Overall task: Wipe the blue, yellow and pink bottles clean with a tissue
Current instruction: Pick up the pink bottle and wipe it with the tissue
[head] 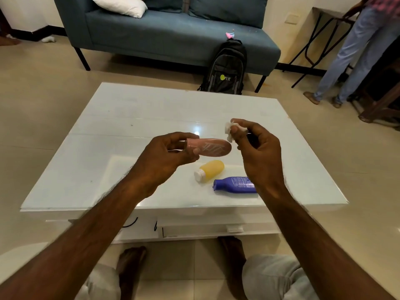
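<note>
Fingers [184, 136] of the left hand [166, 156] curl round the cap end of the pink bottle [213, 147], with the thumb pressed on its near side. The bottle is held level in the air above the table [108, 148], its rounded base pointing right. The right hand [262, 152] is raised just beside that base, its thumb and fingertips pinching a crumpled white tissue [229, 129]. The tissue hangs close to the bottle's end, and I cannot tell whether the two touch. The yellow bottle [213, 171] lies on its side on the table below the pink one, its white cap pointing toward the near left. The blue bottle [233, 184] lies on its side just nearer and to the right, cap end to the left, its base hidden behind the right wrist. The two lying bottles are near each other but apart. Beyond the table stands a blue sofa [168, 33] with a white pillow [121, 5] on it, and a black backpack [226, 70] leans against its front. Another person [355, 55] in jeans stands at the far right.
</note>
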